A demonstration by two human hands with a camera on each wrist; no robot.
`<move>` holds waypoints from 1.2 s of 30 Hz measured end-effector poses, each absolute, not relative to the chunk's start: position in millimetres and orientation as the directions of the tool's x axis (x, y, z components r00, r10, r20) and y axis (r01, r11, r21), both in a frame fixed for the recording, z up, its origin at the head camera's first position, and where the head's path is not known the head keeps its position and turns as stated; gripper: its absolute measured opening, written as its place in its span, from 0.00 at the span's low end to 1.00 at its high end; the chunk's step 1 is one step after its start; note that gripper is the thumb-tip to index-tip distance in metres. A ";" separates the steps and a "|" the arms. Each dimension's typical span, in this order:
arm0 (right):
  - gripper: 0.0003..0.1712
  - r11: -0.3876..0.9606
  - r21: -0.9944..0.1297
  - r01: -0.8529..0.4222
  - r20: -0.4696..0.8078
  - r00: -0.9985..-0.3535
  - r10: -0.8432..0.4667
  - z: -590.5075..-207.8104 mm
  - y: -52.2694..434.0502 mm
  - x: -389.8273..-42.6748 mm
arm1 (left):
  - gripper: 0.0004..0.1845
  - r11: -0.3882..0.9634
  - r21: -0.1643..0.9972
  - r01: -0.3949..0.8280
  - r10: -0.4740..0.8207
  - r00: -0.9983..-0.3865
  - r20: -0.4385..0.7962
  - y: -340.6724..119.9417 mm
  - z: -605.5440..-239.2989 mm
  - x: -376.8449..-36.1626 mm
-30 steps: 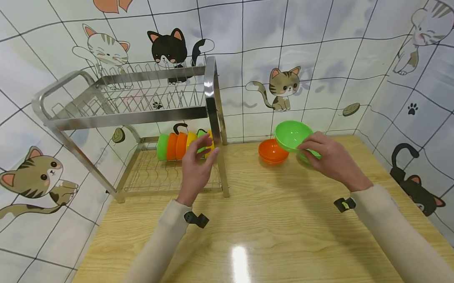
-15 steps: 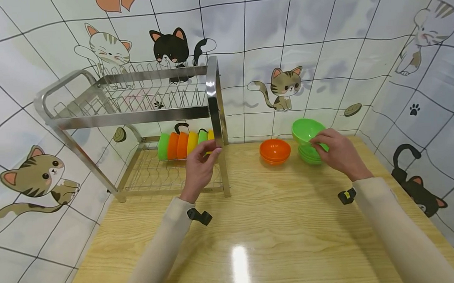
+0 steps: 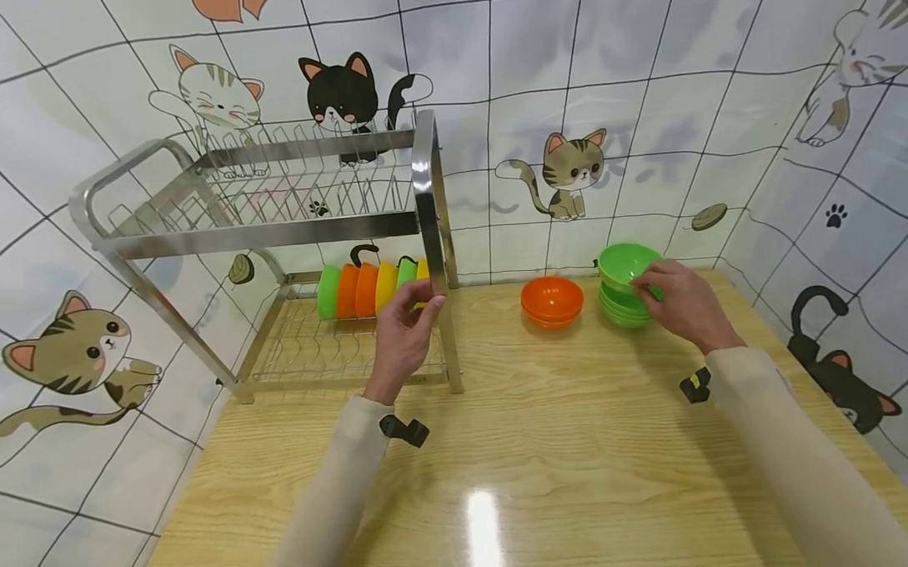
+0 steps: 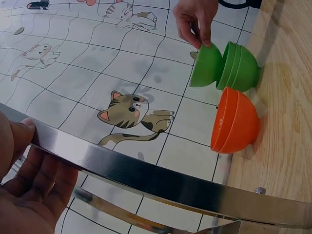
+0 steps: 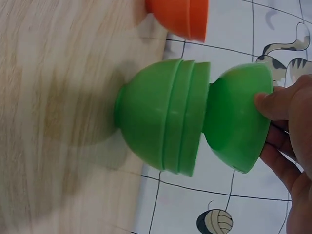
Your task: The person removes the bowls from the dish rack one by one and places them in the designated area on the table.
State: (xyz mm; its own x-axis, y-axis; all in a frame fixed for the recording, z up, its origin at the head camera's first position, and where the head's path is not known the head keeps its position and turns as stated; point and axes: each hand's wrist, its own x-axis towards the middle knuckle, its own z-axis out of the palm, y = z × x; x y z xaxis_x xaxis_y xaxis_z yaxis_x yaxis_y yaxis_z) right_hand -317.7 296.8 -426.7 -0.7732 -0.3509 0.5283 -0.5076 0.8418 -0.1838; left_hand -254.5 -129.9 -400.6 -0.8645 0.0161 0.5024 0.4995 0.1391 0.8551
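My right hand [image 3: 647, 282] pinches the rim of a green bowl [image 3: 623, 262], tilted and resting in the top of a stack of green bowls [image 3: 620, 310] at the back right of the table. In the right wrist view the thumb and fingers of that hand [image 5: 280, 122] hold the bowl [image 5: 239, 112] at the mouth of the stack [image 5: 156, 122]. Stacked orange bowls [image 3: 551, 301] stand just left of it. My left hand [image 3: 424, 299] curls round the front right post of the steel dish rack [image 3: 257, 236]; the bar [image 4: 146, 178] runs between thumb and fingers.
Green, orange and yellow bowls [image 3: 364, 291] stand on edge in the rack's lower tier. Its upper tier holds nothing. The wooden table [image 3: 542, 447] meets cat-patterned wall tiles at the back and on both sides.
My right hand has carried the green bowl to the right and down, from above the orange bowls onto the green stack. My left hand has closed on the rack post.
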 end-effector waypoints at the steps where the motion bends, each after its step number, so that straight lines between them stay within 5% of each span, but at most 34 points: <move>1: 0.06 0.844 -0.192 -0.501 0.512 -0.785 -0.349 -427.7 297.9 -318.4 | 0.13 0.136 0.854 0.502 0.013 -0.863 0.505 -129.8 -401.1 -254.7; 36: 0.10 0.847 -0.228 -0.480 0.415 -0.835 -0.362 -459.5 315.0 -320.8 | 0.13 0.127 0.840 0.528 0.001 -0.847 0.532 -128.2 -408.9 -255.5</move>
State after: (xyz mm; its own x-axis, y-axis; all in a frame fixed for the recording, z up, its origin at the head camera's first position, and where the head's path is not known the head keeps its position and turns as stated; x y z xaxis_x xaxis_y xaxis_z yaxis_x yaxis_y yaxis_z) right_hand -320.8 315.0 -459.5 -0.8349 -0.3621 0.4146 -0.4805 0.8468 -0.2281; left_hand -255.5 -128.2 -408.9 -0.8465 0.0011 0.5324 0.5282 0.1272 0.8396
